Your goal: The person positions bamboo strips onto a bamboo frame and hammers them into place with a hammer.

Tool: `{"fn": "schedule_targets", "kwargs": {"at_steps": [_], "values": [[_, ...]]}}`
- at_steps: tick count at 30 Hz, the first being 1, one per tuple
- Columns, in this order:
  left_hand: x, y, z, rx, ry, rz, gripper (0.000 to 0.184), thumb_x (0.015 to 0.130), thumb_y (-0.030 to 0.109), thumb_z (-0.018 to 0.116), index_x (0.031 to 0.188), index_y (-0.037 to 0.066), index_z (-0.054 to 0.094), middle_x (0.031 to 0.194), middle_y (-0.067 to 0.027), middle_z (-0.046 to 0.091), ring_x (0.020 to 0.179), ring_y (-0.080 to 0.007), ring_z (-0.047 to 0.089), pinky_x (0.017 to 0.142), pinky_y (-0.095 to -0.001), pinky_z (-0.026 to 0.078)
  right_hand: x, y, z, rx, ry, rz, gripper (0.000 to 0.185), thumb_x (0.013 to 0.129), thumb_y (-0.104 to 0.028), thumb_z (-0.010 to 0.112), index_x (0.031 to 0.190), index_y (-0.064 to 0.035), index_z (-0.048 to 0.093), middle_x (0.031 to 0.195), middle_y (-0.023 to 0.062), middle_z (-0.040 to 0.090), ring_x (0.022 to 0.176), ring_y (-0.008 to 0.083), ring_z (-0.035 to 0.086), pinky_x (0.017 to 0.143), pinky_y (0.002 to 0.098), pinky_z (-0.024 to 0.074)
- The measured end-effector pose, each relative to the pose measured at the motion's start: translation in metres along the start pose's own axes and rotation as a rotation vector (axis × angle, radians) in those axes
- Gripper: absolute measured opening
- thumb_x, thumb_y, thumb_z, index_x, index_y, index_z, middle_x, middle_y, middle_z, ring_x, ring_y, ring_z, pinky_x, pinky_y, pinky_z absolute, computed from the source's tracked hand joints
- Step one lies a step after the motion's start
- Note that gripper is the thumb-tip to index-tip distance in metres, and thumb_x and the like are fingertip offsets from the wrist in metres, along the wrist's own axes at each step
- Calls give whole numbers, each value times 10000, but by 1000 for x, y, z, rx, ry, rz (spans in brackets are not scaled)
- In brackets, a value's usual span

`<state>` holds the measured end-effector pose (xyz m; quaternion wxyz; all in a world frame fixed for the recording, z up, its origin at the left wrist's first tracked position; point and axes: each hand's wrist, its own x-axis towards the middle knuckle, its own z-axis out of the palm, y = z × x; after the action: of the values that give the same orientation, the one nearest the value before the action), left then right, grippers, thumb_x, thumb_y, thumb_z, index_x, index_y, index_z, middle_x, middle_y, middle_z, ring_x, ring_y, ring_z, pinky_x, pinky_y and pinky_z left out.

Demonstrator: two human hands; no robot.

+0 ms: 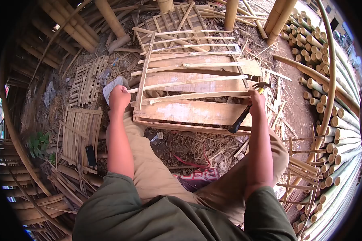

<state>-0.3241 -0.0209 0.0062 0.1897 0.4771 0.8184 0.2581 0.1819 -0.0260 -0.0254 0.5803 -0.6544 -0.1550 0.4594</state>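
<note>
My right hand (257, 100) is closed around a hammer (239, 121). The hammer's metal head sticks out above the fist, and its black grip hangs below, over the wooden planks. The right end of a bamboo slat (197, 96) meets the fingers of this hand. My left hand (120, 97) is closed over a pale grey bag or cloth (108, 90) at my left knee. What its fingers hold is hidden. Between the hands lies a slatted frame (142, 80) of thin strips crossing two side pieces, on top of wide wooden planks (181, 111).
Slatted panels (81, 130) lie at the left, with a black phone (91, 156) on one. Cut bamboo poles (342, 138) are stacked at the right. Upright bamboo posts (231, 16) stand behind the planks. Shavings and scraps cover the ground.
</note>
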Motion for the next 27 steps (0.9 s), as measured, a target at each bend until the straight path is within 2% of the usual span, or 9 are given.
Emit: {"fn": "schedule_targets", "kwargs": {"at_steps": [1, 3, 5, 7, 11, 13, 19, 21, 27], "values": [[-6, 6, 0, 198, 127, 142, 144, 900, 109, 579, 996, 19, 638, 902, -125, 709, 841, -250, 701, 733, -380, 529, -1, 3, 4, -9, 49, -19, 191, 716, 10, 648, 813, -51, 496, 676, 24, 489, 481, 100, 422, 421, 264, 312], [-19, 25, 6, 96, 116, 150, 126, 876, 92, 594, 943, 1, 650, 894, -158, 703, 840, -287, 692, 760, -372, 517, -6, 4, 7, -75, 67, -76, 201, 710, 8, 663, 778, -71, 492, 645, 10, 477, 475, 94, 407, 417, 269, 312], [-36, 45, 13, 69, 250, 340, 104, 857, 75, 591, 925, 20, 649, 905, -174, 687, 860, -370, 661, 759, -439, 504, -6, 5, 6, -82, 79, -85, 210, 701, 8, 674, 756, -81, 493, 624, -3, 463, 470, 88, 397, 415, 270, 307], [-58, 68, 14, 72, 219, 320, 94, 851, 66, 606, 926, 25, 645, 956, -158, 670, 909, -375, 643, 773, -448, 496, -4, 6, 3, -123, 31, -115, 210, 697, 12, 671, 760, -80, 493, 624, -7, 453, 468, 85, 384, 417, 267, 302], [-70, 113, 36, 134, 136, 705, 89, 841, 64, 638, 924, 31, 629, 1020, -131, 638, 991, -356, 616, 841, -437, 484, -5, 1, -1, -72, -6, -65, 232, 696, 44, 646, 822, -73, 490, 634, -7, 422, 472, 96, 368, 410, 273, 302], [-69, 149, 55, -37, -64, 972, 113, 828, 57, 650, 937, 39, 626, 1017, -130, 643, 979, -347, 622, 875, -423, 481, -6, -2, 0, -79, -18, -37, 240, 717, 23, 672, 836, -69, 485, 654, -3, 426, 490, 102, 379, 413, 273, 309], [-37, 197, 121, 31, -331, 885, 81, 815, 76, 663, 884, 34, 668, 992, -132, 670, 960, -325, 648, 846, -386, 499, -11, -11, -10, -113, -56, -32, 281, 692, 36, 724, 793, -84, 490, 653, 16, 503, 495, 111, 425, 427, 275, 342], [-40, 198, 127, 11, -461, 737, 104, 830, 108, 675, 897, 30, 695, 936, -151, 696, 910, -303, 673, 811, -381, 511, -11, -16, -14, -70, -93, 33, 278, 690, 49, 728, 783, -72, 496, 656, 26, 505, 504, 113, 433, 424, 274, 336], [-60, 186, 119, -43, -458, 613, 157, 884, 174, 674, 950, 35, 702, 883, -148, 710, 830, -268, 669, 787, -384, 508, -28, -41, -28, 97, -192, 33, 95, 744, 59, 568, 823, 21, 529, 812, 182, 656, 499, 99, 431, 416, 242, 295]]}}
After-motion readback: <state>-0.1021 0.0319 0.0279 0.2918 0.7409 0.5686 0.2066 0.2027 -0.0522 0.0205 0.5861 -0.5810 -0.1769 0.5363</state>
